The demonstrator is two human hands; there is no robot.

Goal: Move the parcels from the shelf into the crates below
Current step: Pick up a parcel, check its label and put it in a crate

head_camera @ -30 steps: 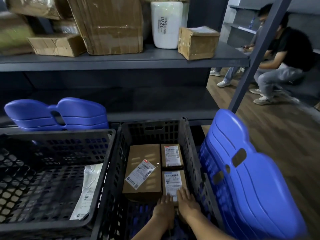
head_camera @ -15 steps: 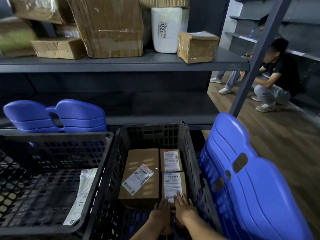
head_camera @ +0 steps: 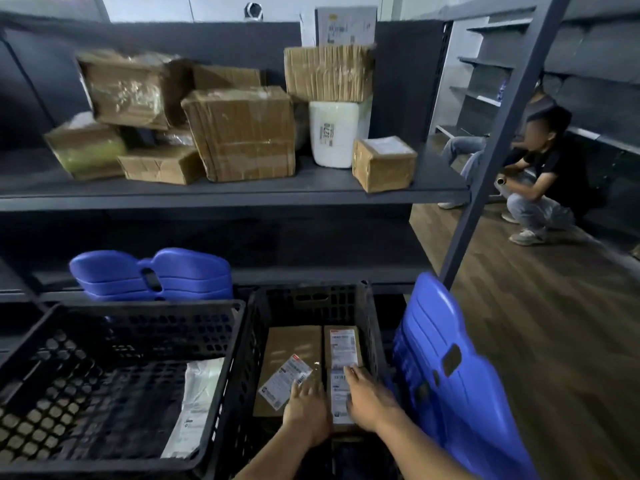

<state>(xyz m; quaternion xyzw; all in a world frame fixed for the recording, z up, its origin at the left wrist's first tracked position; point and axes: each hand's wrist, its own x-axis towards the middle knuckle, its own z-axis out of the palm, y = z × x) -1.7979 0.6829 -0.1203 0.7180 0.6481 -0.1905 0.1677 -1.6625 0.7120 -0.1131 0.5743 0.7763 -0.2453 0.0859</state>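
Two hands: both lie low in the frame, inside the right crate (head_camera: 375,327), at bottom centre.
Left hand (head_camera: 306,410): fingers spread flat, resting on the large brown box (head_camera: 287,358) near its slanted label; it grips nothing.
Right hand (head_camera: 367,400): fingers straight and open, lying over the near small box (head_camera: 338,398), fingertips reaching the far small box (head_camera: 343,344); nothing is clasped.
Right crate: black lattice plastic, holding the large brown box on its left side and the two small labelled boxes in a row on its right.
Left crate (head_camera: 138,306): lower left, black, with a white mailer bag (head_camera: 197,403) against its right wall.
Shelf (head_camera: 242,192): across the upper half, dark grey, bearing taped brown cartons (head_camera: 242,133), a white parcel (head_camera: 334,133) and a small cube box (head_camera: 384,164) at its right end.
Blue plastic panels (head_camera: 460,375): one stack leans just right of the right crate.
Another person (head_camera: 543,174): crouches at upper right on the wooden floor.
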